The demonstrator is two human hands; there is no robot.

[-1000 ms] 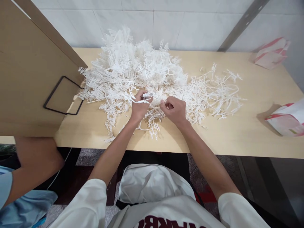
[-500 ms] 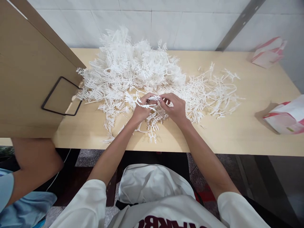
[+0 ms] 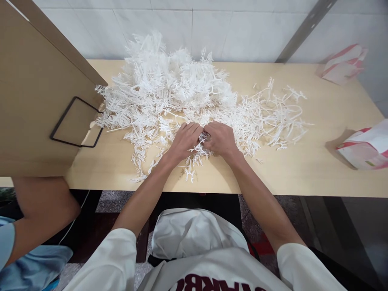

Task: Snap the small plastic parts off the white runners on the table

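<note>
A large heap of white branched plastic sprigs (image 3: 178, 85) covers the middle of the table. At the heap's near edge my left hand (image 3: 188, 139) and my right hand (image 3: 221, 138) come together, knuckles up. Both are closed on a white plastic sprig (image 3: 200, 150), whose thin tips stick out below and between the fingers. Most of that piece is hidden by the hands. Another branched end (image 3: 190, 173) lies on the table just below my left hand. Thinner curved stems (image 3: 281, 115) spread out to the right of the heap.
On the left stands a tall cardboard panel (image 3: 39, 93) with a black wire frame (image 3: 77, 121) at its foot. Two red-and-white paper packets (image 3: 368, 147) sit at the right. A co-worker's arm (image 3: 45, 214) bends below the panel. A tiled wall (image 3: 251, 36) runs behind.
My hands have turned from fingertips pinching the sprig to closed grips with knuckles up, close together. The forked branch that lay across my left hand no longer shows there.
</note>
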